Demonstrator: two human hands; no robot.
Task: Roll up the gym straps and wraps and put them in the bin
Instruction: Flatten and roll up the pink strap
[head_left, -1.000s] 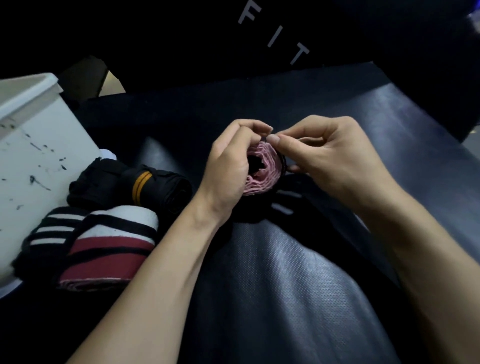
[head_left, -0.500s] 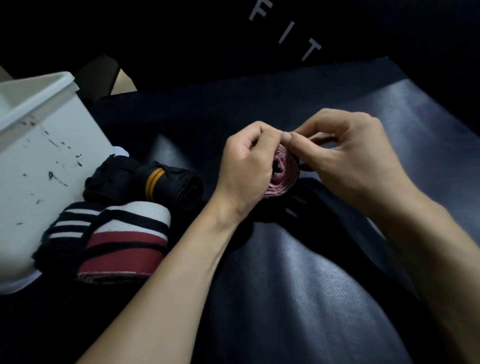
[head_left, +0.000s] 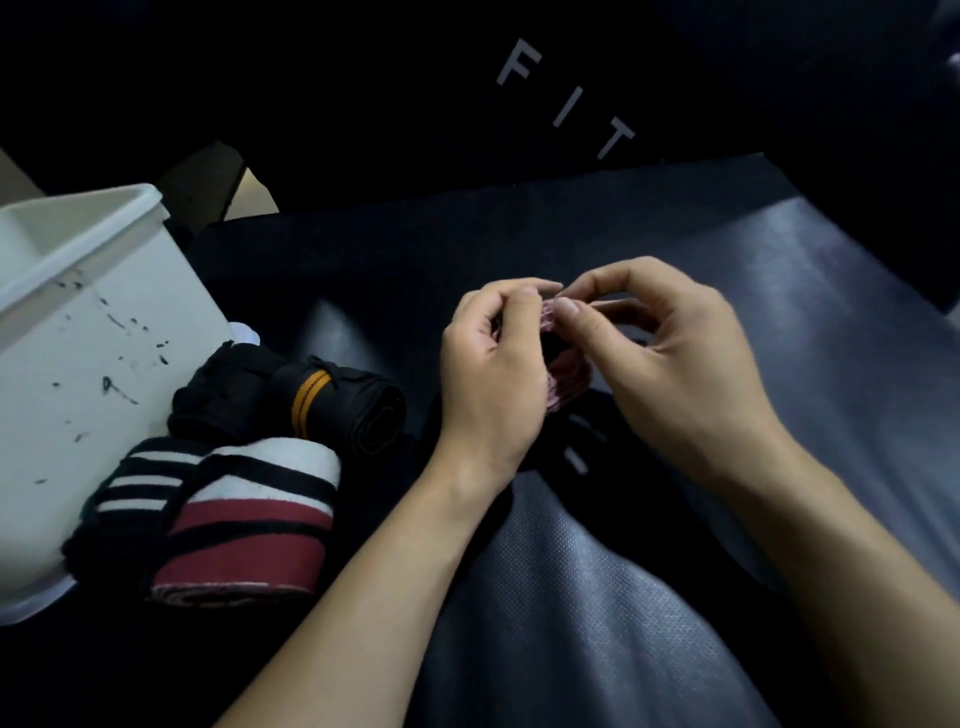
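My left hand (head_left: 493, 374) is curled round the pink wrap roll (head_left: 569, 376), fingers bent over its near side, thumb up by the top edge. My right hand (head_left: 680, 364) pinches the roll's top edge w/ thumb & index finger, other fingers arched above it. The fingertips of both hands nearly meet over the roll. The roll is held up off the black padded bench (head_left: 597, 597), coil end facing me, dark hole in the centre. A dark tail (head_left: 576, 457) w/ pale marks hangs below the roll down to the bench; can't tell if it's part of the same wrap.

Left of my left forearm, on the bench, lie the other rolls: black wrap w/ orange stripes (head_left: 332, 405), below it a red, white & black wrap (head_left: 249, 525), & touching that on the left a black wrap w/ white stripes (head_left: 135, 483). All three sit just beside the white bin (head_left: 78, 353), which has dark scuffs on its side wall. Behind the bench, a dark surface w/ pale letters "FIT" (head_left: 566, 104).
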